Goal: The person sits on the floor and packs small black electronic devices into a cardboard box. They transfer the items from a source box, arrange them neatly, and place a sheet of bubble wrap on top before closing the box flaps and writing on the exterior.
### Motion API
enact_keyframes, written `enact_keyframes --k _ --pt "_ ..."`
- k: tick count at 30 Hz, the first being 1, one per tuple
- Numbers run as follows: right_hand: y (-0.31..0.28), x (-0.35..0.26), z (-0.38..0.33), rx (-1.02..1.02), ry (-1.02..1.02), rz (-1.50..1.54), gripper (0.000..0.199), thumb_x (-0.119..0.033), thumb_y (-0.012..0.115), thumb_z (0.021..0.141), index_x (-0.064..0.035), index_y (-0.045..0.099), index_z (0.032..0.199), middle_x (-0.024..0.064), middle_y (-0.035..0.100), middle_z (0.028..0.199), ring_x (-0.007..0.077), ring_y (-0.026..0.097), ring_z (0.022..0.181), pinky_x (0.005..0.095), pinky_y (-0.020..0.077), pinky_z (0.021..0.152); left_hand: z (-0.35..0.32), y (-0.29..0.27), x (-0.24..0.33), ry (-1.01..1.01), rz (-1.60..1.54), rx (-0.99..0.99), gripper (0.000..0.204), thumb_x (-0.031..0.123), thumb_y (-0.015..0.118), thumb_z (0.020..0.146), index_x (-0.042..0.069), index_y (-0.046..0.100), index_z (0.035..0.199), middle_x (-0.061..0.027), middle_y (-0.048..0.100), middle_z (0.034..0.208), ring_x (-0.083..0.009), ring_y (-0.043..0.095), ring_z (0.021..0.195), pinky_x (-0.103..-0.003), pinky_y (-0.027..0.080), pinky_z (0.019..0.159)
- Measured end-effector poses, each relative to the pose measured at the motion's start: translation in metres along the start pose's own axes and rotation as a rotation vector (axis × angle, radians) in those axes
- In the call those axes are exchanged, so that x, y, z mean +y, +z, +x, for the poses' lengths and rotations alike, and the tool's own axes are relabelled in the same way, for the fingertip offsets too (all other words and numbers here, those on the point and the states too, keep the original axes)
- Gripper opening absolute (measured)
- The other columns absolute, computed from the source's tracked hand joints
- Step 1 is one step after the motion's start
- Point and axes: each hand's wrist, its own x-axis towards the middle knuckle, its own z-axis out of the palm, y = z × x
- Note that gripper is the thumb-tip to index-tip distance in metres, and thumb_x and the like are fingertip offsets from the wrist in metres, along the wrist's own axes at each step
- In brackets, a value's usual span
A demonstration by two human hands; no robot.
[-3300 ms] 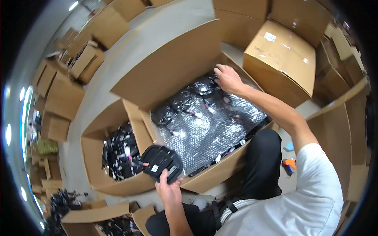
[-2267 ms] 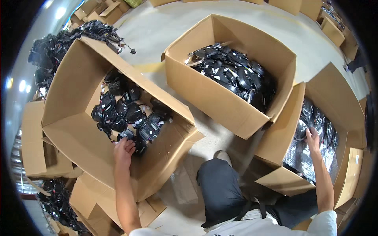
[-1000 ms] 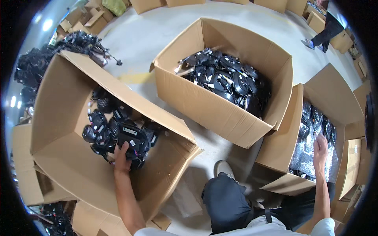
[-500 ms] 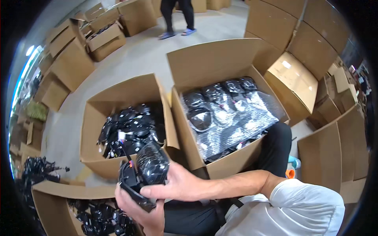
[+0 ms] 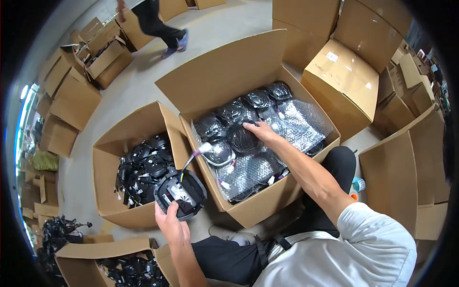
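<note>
My left hand [image 5: 173, 226] grips the lower edge of a black plastic housing [image 5: 195, 195], its hollow back turned up. Coloured wires rise from the housing to a white connector [image 5: 204, 148]. My right hand [image 5: 262, 131] is closed on the rim of a dark oval part [image 5: 241, 139] with a domed face. That part is just over or resting on bubble wrap [image 5: 306, 120] inside the large open carton [image 5: 265, 208]; I cannot tell which. Similar glossy domed parts [image 5: 233, 110] line the carton's far left side, some with white connectors.
A smaller carton [image 5: 122, 221] at left holds a heap of black wired parts [image 5: 146, 165]. Another carton [image 5: 103, 248] with black parts stands at lower left. Closed cartons [image 5: 342, 79] rise at the right. A person [image 5: 158, 21] walks at the far left among cartons.
My hands have separated. My right hand has carried the domed part into the large carton, while the left keeps the housing, now turned back-up. The person behind has moved left.
</note>
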Motion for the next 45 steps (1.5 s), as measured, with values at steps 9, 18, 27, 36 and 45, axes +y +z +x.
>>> enact_keyframes --k 9,18,27,36,45 --pt "0.065 -0.074 -0.183 -0.191 -1.280 -0.575 0.063 -0.031 0.084 0.076 -0.0005 0.062 0.127 0.0206 0.062 0.131 0.0387 0.057 0.127 0.0486 0.0454 0.108 0.011 0.040 -0.029 -0.129 0.203 -0.060 0.044 -0.007 0.059 0.092 -0.005 0.054 0.136 -0.0115 0.067 0.120 -0.0193 0.068 0.104 -0.035 0.055 0.096" --pt "-0.047 -0.062 -0.072 0.419 -0.578 -0.306 0.059 -0.033 0.083 0.084 0.0068 0.065 0.124 0.0192 0.071 0.116 0.0287 0.069 0.102 0.0402 0.0538 0.090 -0.023 0.038 0.057 0.068 0.224 -0.284 0.074 0.038 0.057 0.107 -0.004 0.027 0.159 -0.0260 0.045 0.154 -0.0347 0.052 0.138 -0.047 0.045 0.113" --pt "-0.147 0.027 0.011 0.606 -0.372 -1.019 0.071 -0.063 0.073 0.088 0.0080 0.073 0.096 0.0172 0.071 0.082 0.0238 0.062 0.077 0.0425 0.0502 0.075 -0.108 -0.286 0.129 0.220 0.259 0.751 0.051 0.019 0.063 0.105 -0.006 0.048 0.146 -0.0160 0.067 0.129 -0.0213 0.067 0.116 -0.036 0.056 0.099" --pt "-0.001 -0.001 -0.096 0.345 -0.712 -1.169 0.055 -0.031 0.068 0.100 0.0040 0.056 0.140 0.0231 0.055 0.143 0.0374 0.050 0.137 0.0453 0.0367 0.116 -0.224 -0.578 -0.012 -0.340 0.384 0.770 0.015 0.017 0.063 0.101 0.007 0.072 0.096 -0.0016 0.067 0.083 -0.0078 0.060 0.068 -0.022 0.042 0.051" --pt "0.066 0.045 -0.147 0.077 -0.773 -1.362 0.039 -0.010 0.068 0.096 0.0028 0.059 0.131 0.0219 0.055 0.144 0.0371 0.052 0.135 0.0463 0.0375 0.115 -0.005 -0.641 -0.163 0.032 1.093 1.103 0.068 0.048 0.074 0.090 -0.005 0.060 0.131 -0.0241 0.069 0.123 -0.0374 0.067 0.106 -0.043 0.052 0.096"
